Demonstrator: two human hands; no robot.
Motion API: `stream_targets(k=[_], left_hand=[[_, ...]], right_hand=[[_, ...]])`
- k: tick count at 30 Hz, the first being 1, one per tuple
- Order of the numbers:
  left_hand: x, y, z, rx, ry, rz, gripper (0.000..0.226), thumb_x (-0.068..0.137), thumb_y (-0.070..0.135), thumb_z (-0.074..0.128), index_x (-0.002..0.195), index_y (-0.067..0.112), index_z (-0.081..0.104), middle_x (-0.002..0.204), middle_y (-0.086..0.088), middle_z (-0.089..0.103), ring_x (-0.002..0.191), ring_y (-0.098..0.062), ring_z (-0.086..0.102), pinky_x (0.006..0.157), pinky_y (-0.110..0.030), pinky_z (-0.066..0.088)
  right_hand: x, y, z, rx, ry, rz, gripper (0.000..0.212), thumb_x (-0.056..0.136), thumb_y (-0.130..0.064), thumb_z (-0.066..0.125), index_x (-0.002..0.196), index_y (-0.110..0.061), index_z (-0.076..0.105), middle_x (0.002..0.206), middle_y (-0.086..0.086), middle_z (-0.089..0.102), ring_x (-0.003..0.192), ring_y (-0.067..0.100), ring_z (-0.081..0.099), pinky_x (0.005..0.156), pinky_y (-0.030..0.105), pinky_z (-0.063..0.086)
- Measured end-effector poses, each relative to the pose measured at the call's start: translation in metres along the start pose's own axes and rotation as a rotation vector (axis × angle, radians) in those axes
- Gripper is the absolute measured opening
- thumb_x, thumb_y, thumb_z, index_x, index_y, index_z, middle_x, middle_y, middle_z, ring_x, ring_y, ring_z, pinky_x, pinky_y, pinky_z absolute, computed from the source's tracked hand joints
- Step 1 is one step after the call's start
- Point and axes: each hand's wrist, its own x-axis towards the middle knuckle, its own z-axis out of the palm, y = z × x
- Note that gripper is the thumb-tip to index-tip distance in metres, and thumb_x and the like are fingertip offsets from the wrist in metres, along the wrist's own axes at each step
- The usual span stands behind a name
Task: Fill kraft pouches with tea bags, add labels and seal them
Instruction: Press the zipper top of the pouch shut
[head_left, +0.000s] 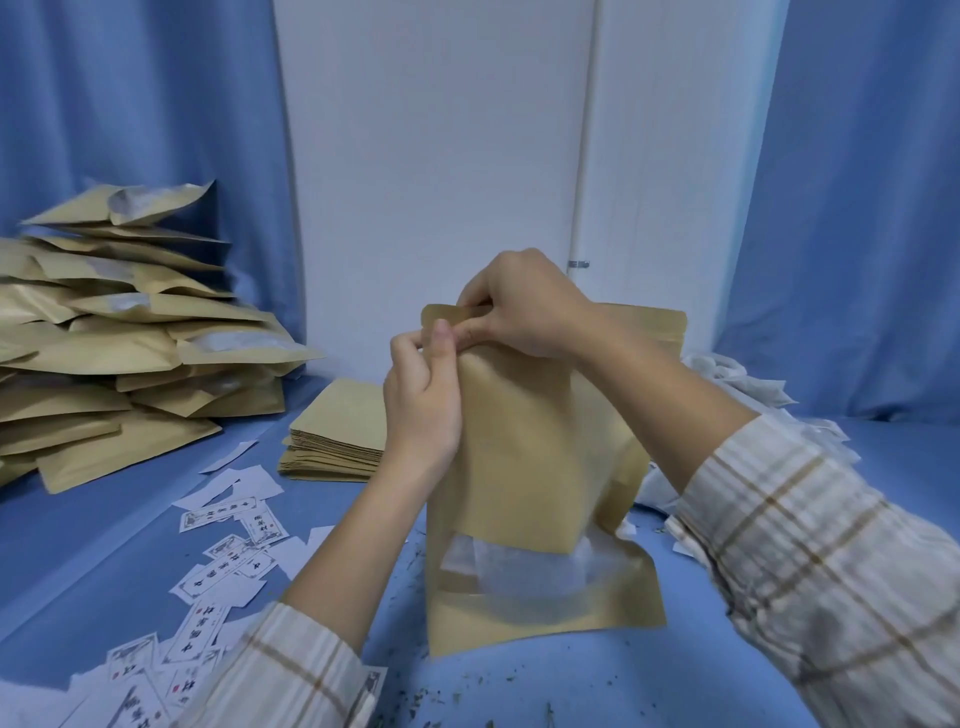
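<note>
Pouch (519, 467) stands upright on the blue bench (130, 545), long axis vertical, mouth uppermost. Both hands pinch its top strip: left hand (423, 400) at the near-left corner, right hand (519, 306) just beside it. Sealing likely runs rightward along the strip; the right hand is nearer.

Makeshift packing workroom: kraft pouch heaps (119, 332), loose labels (228, 525), blue curtains (130, 104).
</note>
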Motion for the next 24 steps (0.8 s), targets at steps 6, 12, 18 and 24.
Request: stream_targets(k=[6, 12, 18, 24], left_hand=[[0.004, 0.0, -0.006, -0.151, 0.097, 0.011, 0.022, 0.095, 0.03, 0.051, 0.074, 0.024, 0.051, 0.051, 0.019, 0.048, 0.047, 0.005, 0.041, 0.048, -0.01, 0.032], [-0.001, 0.004, 0.0, -0.123, 0.099, 0.075, 0.025, 0.095, 0.029, 0.052, 0.07, 0.027, 0.049, 0.043, 0.013, 0.035, 0.043, -0.001, 0.031, 0.045, -0.015, 0.024], [0.002, -0.001, -0.008, -0.091, 0.085, 0.106, 0.025, 0.095, 0.03, 0.05, 0.071, 0.026, 0.047, 0.045, 0.012, 0.029, 0.042, -0.003, 0.026, 0.043, -0.015, 0.02], [0.005, -0.001, -0.011, -0.116, 0.081, 0.073, 0.024, 0.095, 0.028, 0.051, 0.071, 0.025, 0.049, 0.043, 0.013, 0.033, 0.041, -0.002, 0.027, 0.041, -0.012, 0.02]], right_hand=[[-0.02, 0.026, -0.007, -0.255, 0.002, 0.001, 0.055, 0.065, -0.069, 0.063, 0.058, -0.022, 0.036, 0.057, -0.008, 0.04, 0.058, 0.011, 0.038, 0.048, 0.027, 0.021], [-0.033, 0.041, 0.0, -0.241, 0.154, -0.046, 0.063, 0.062, -0.066, 0.065, 0.056, -0.017, 0.026, 0.048, -0.002, 0.028, 0.051, 0.016, 0.031, 0.046, 0.022, 0.021], [-0.037, 0.06, -0.011, -0.306, 0.18, 0.058, 0.065, 0.061, -0.072, 0.058, 0.049, -0.018, 0.023, 0.044, -0.001, 0.028, 0.052, 0.019, 0.03, 0.045, 0.027, 0.02], [-0.041, 0.062, -0.001, -0.283, 0.255, -0.118, 0.055, 0.073, -0.055, 0.064, 0.053, -0.012, 0.036, 0.049, 0.005, 0.036, 0.055, 0.027, 0.035, 0.053, 0.029, 0.026]])
